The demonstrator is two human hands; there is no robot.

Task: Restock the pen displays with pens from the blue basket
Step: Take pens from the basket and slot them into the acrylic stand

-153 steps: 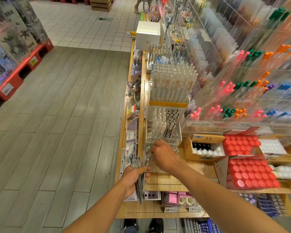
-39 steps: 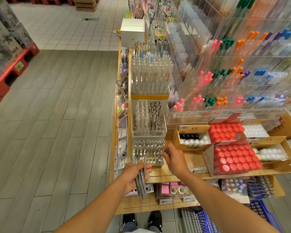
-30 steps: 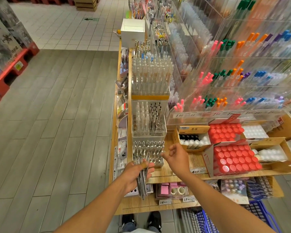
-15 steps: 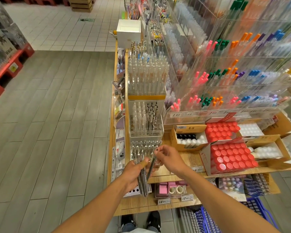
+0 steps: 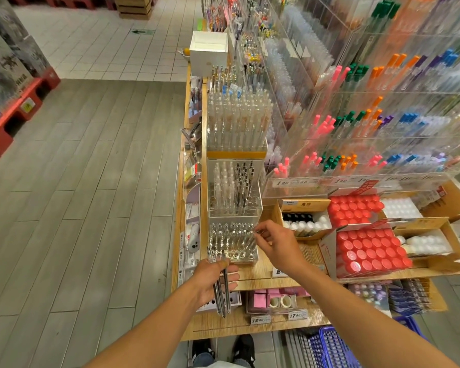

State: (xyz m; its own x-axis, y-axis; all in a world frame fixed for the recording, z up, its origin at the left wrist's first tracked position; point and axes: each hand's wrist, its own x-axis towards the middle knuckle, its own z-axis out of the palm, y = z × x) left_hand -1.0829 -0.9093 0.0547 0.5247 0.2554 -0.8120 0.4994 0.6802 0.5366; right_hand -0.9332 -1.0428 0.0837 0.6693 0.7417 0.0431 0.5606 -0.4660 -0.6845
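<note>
Clear rack [image 5: 233, 243]: pens upright | left hand [image 5: 213, 281] grips pen bundle [image 5: 221, 288] | right hand [image 5: 278, 245] pinches pen [image 5: 258, 231]

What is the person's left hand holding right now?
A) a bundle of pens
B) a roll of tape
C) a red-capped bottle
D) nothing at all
A: the left hand grips a bundle of pens in front of the wooden shelf, while the right hand reaches to the clear pen holder.
</note>
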